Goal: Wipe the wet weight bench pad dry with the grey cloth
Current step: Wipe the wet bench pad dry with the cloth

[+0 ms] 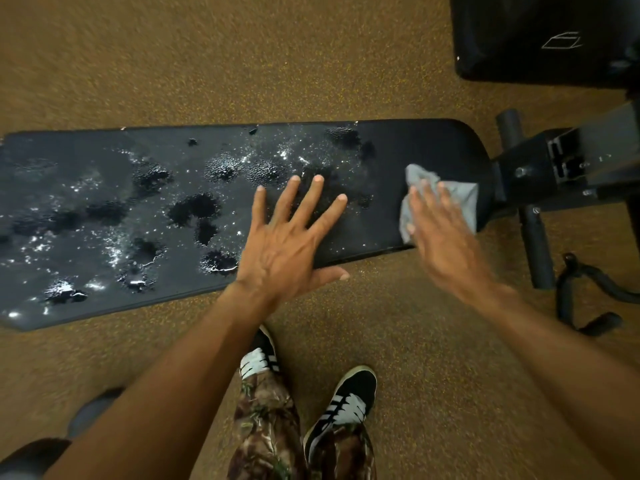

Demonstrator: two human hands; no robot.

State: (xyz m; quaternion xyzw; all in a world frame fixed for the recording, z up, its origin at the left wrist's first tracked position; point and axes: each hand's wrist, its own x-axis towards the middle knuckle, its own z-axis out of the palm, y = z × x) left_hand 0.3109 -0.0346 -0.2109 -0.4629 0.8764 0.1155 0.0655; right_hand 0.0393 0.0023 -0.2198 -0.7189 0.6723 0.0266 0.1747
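Note:
The black weight bench pad (104, 161) stretches across the view from the left edge to the middle right. Water drops and puddles cover its left and middle parts; its right end looks dull and dry. My left hand (287, 244) lies flat on the pad's near edge with fingers spread, holding nothing. My right hand (446, 237), blurred, presses flat on the grey cloth (460, 197) at the pad's right end. The cloth shows crumpled beyond and beside my fingers.
The bench's black metal frame (554, 164) with foot rollers (535, 247) joins the pad at the right. Another black pad (536, 36) stands at the top right. A black cable handle (588, 296) lies on the brown speckled floor. My feet (343, 407) stand below the pad.

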